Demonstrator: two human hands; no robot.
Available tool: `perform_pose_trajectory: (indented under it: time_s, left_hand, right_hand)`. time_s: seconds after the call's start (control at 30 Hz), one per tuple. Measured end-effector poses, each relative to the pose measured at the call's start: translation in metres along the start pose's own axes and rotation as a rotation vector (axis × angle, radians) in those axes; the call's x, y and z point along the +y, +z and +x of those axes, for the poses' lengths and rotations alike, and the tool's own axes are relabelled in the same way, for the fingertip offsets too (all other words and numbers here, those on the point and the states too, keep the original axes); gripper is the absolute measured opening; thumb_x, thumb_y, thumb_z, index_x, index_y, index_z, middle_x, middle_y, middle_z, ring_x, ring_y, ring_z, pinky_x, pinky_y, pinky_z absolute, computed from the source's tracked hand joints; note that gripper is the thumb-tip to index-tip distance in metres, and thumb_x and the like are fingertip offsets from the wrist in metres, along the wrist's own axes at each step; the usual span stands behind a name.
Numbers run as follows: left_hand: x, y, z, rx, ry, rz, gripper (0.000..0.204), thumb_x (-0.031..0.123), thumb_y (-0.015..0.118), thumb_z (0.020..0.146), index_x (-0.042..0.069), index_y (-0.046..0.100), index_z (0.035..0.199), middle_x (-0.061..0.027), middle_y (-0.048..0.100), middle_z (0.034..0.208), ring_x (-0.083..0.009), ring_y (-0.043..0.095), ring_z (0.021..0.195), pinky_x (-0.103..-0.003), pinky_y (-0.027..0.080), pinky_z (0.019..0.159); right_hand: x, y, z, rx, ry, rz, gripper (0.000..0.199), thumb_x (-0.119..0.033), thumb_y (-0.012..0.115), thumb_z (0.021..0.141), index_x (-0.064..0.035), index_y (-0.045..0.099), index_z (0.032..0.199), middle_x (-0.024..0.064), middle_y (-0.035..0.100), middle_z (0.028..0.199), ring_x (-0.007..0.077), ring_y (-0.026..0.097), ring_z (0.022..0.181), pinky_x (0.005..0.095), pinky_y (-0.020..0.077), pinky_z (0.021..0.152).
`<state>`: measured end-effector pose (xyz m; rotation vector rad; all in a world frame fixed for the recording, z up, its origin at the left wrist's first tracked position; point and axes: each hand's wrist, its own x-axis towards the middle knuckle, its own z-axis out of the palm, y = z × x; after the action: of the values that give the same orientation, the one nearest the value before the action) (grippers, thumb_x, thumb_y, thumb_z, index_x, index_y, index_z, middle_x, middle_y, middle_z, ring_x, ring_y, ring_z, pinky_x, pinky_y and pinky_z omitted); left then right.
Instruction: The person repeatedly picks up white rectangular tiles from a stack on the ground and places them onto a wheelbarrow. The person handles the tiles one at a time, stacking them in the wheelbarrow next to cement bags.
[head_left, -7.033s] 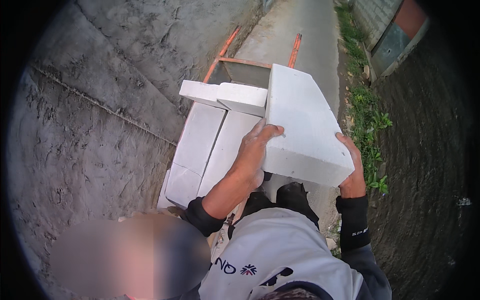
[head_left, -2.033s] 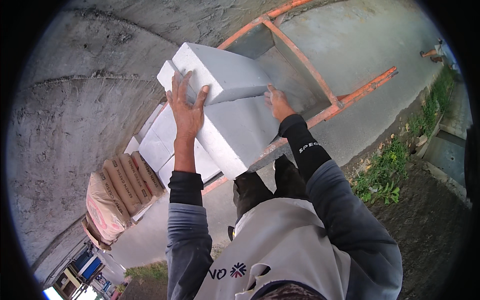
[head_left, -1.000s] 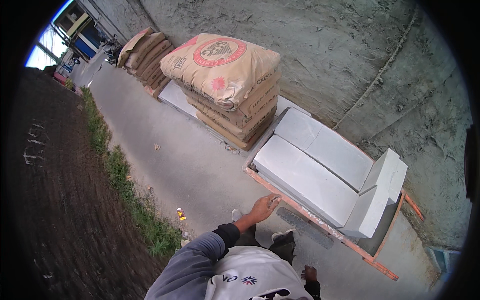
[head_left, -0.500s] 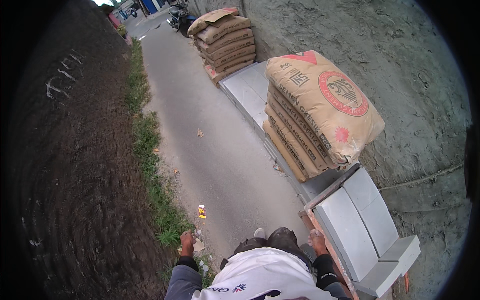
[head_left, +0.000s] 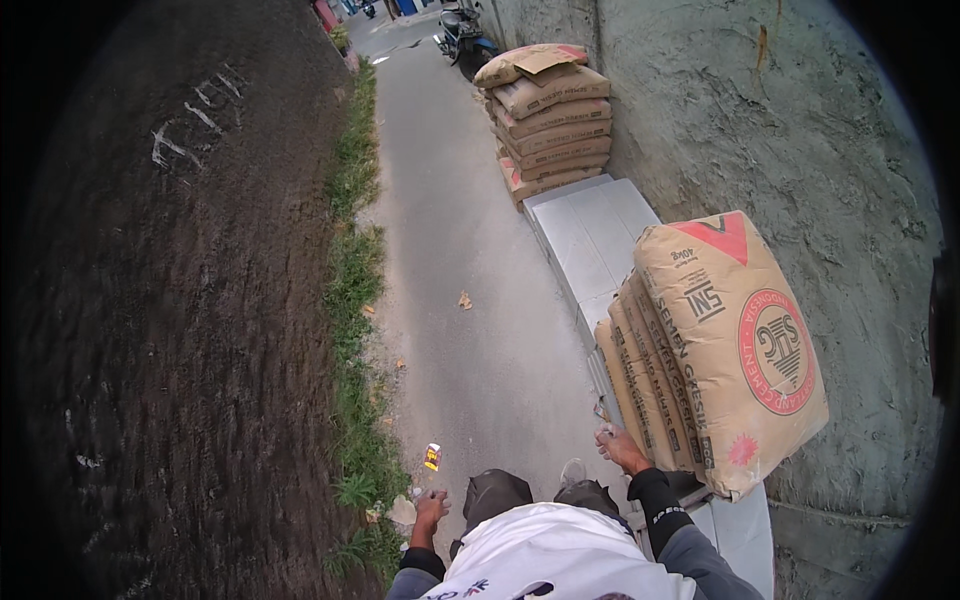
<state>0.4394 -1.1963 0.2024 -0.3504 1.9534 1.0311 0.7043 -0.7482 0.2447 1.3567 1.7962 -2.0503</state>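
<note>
The right hand (head_left: 622, 447) is hanging beside the near stack of cement sacks (head_left: 700, 350), its grip loosely curled and holding nothing that can be made out, fingertips just short of the lowest sack's paper end. The left hand (head_left: 430, 505) is swinging free over the grass verge (head_left: 355, 330), its grip also empty and half closed. The tan sacks are lying stacked on a row of pale grey building blocks (head_left: 590, 235) along the rough plastered wall (head_left: 760, 130). Such sacks are likely heavy and slumping, with paper skins that tear, so taking one under both ends would serve better than pinching a corner. A second sack stack (head_left: 545, 115) is standing farther down the concrete lane (head_left: 460, 260), and a small yellow packet (head_left: 432, 456) is lying near the person's feet.
</note>
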Motion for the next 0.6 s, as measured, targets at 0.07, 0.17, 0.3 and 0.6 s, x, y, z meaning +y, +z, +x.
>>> perform_pose_trajectory:
  time_s: [0.07, 0.17, 0.3, 0.6]
  left_hand:
    - [0.020, -0.007, 0.010, 0.064, 0.031, -0.024, 0.041, 0.031, 0.064, 0.097, 0.000, 0.057, 0.124, -0.0129, 0.067, 0.113, -0.0258, 0.070, 0.090, -0.033, 0.056, 0.071]
    - [0.054, 0.003, 0.035, 0.055, 0.015, -0.039, 0.040, 0.031, 0.064, 0.097, 0.001, 0.057, 0.124, -0.0125, 0.067, 0.115, -0.0259, 0.069, 0.090, -0.034, 0.056, 0.072]
    - [0.074, -0.006, 0.070, 0.033, -0.162, 0.067, 0.042, 0.029, 0.065, 0.097, 0.001, 0.056, 0.126, -0.0133, 0.068, 0.114, -0.0254, 0.070, 0.084, -0.036, 0.057, 0.067]
    - [0.265, -0.037, 0.252, -0.086, -0.127, 0.202, 0.039, 0.029, 0.065, 0.098, 0.002, 0.058, 0.125, -0.0128, 0.069, 0.111, -0.0252, 0.069, 0.082, -0.036, 0.055, 0.064]
  right_hand:
    - [-0.054, -0.002, 0.018, 0.016, 0.012, 0.048, 0.029, -0.031, 0.059, 0.098, -0.0054, 0.061, 0.113, 0.0022, 0.062, 0.088, 0.0128, 0.058, 0.075, 0.0287, 0.0505, 0.067]
    - [-0.064, -0.026, 0.083, 0.067, -0.004, 0.143, 0.027, -0.031, 0.059, 0.098, -0.0073, 0.061, 0.111, 0.0007, 0.061, 0.086, 0.0112, 0.057, 0.073, 0.0266, 0.0494, 0.065]
    - [-0.070, -0.021, 0.128, 0.160, 0.080, 0.243, 0.027, -0.032, 0.059, 0.098, -0.0082, 0.062, 0.111, 0.0002, 0.061, 0.085, 0.0110, 0.056, 0.072, 0.0260, 0.0489, 0.063]
    - [0.026, -0.001, 0.135, 0.555, 0.570, 0.246, 0.028, -0.027, 0.060, 0.096, -0.0030, 0.060, 0.111, 0.0046, 0.060, 0.076, 0.0149, 0.053, 0.058, 0.0320, 0.0430, 0.050]
